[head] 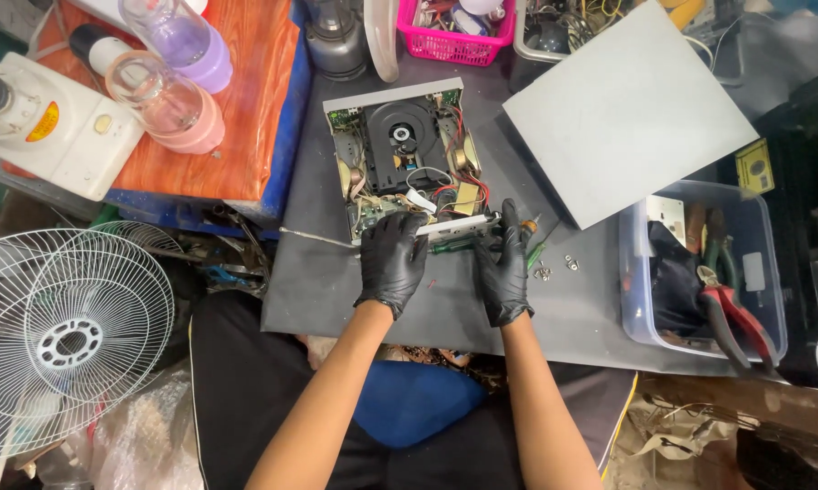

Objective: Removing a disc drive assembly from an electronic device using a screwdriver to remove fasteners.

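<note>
Head view is showing the clear plastic box (640, 299) holding red pliers (734, 313); your left hand (391, 259) and right hand (504, 268) are gripping the player's front panel (454, 227), fingers closed.

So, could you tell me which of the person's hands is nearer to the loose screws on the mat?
Right. The right hand lies just left of the loose screws; the left hand is farther left, beyond it.
</note>
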